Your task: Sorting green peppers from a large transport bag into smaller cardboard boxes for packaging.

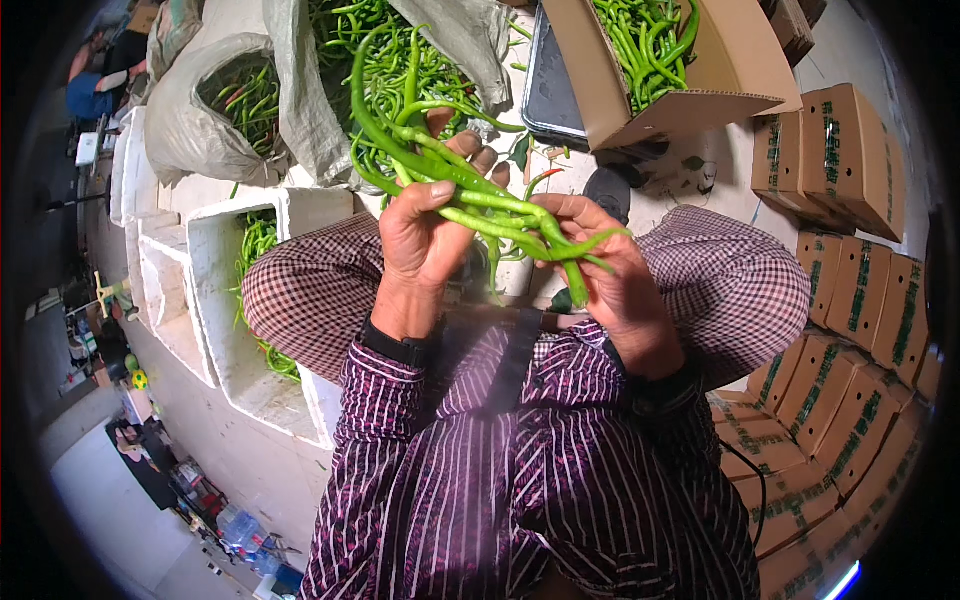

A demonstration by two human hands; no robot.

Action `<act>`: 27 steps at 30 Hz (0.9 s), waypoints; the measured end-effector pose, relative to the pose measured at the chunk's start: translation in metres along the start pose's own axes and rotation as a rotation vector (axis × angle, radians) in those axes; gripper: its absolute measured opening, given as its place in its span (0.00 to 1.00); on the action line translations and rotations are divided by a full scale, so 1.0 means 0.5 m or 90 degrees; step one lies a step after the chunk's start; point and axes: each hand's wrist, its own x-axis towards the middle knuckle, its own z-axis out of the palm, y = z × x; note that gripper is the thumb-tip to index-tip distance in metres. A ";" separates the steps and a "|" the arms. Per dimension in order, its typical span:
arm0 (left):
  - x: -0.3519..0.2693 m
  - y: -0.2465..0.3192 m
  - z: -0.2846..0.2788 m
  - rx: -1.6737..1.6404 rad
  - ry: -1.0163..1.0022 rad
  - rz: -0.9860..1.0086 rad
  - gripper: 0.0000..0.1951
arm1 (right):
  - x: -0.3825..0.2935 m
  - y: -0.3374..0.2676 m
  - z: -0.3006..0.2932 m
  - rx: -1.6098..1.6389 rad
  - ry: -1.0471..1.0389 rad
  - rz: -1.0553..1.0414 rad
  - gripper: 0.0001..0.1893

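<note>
Several long green chili peppers [480,184] lie across both palms in front of my lap. My left hand [424,244] grips the bunch near its middle, thumb on top and fingertips showing behind. At the other end, my right hand [626,289] holds the pepper ends between thumb and fingers. A red-tipped pepper [541,180] sticks up beside the right fingers. Beyond the left hand, an open woven sack [307,97] holds a heap of loose green peppers [439,71]. An open cardboard box [731,67] at the far right contains more green peppers [645,56].
Another woven sack [176,120] holds green and red peppers. White foam boxes [247,397] stand at my left, with peppers [259,240] inside one. The cardboard box is over a dark-topped platform [555,90]. Printed cartons [847,157] are stacked at my right. A person [94,90] is at the far left.
</note>
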 end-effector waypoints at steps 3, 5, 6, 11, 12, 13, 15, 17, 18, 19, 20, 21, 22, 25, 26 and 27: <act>-0.004 -0.003 0.010 0.028 0.045 0.016 0.33 | 0.009 0.018 -0.003 0.015 0.043 -0.013 0.23; -0.007 -0.008 0.000 0.029 0.039 0.018 0.33 | 0.008 0.020 -0.008 0.072 0.007 -0.068 0.24; -0.008 -0.012 -0.001 0.040 0.067 0.029 0.33 | 0.013 0.026 -0.012 0.141 -0.003 -0.074 0.24; -0.019 -0.022 -0.005 0.039 0.095 0.030 0.36 | 0.016 0.022 0.006 0.068 0.101 0.019 0.23; -0.017 -0.023 -0.009 0.030 0.082 0.028 0.37 | 0.019 0.023 0.011 0.071 0.101 0.010 0.24; -0.018 -0.022 -0.010 0.028 0.081 0.026 0.37 | 0.022 0.022 0.014 0.075 0.101 0.001 0.26; -0.016 -0.024 -0.010 0.025 0.087 0.024 0.37 | 0.022 0.021 0.012 0.081 0.093 0.005 0.26; -0.019 -0.023 -0.034 0.007 0.062 0.022 0.37 | 0.025 0.027 0.014 0.078 0.097 -0.001 0.23; -0.018 -0.024 -0.035 0.003 0.063 0.024 0.36 | 0.023 0.028 0.012 0.061 0.107 -0.014 0.22; -0.016 -0.026 -0.035 0.000 0.063 0.026 0.35 | 0.021 0.029 0.011 0.056 0.115 -0.021 0.22; -0.014 -0.029 -0.033 0.000 0.052 0.024 0.34 | 0.020 0.029 0.009 0.042 0.131 -0.025 0.21; -0.015 -0.027 -0.035 0.004 0.056 0.031 0.34 | 0.022 0.033 0.010 0.032 0.142 -0.026 0.20; -0.015 -0.026 -0.035 0.014 0.061 0.031 0.34 | 0.024 0.034 0.012 0.020 0.160 -0.036 0.19; -0.012 -0.030 -0.038 0.040 0.074 0.018 0.33 | 0.025 0.027 0.008 0.029 0.166 -0.100 0.18; -0.012 -0.032 -0.039 0.058 0.088 0.009 0.33 | 0.026 0.031 0.000 -0.025 0.199 -0.119 0.16; -0.013 -0.033 -0.038 0.058 0.086 0.006 0.33 | 0.027 0.034 -0.003 -0.025 0.201 -0.121 0.16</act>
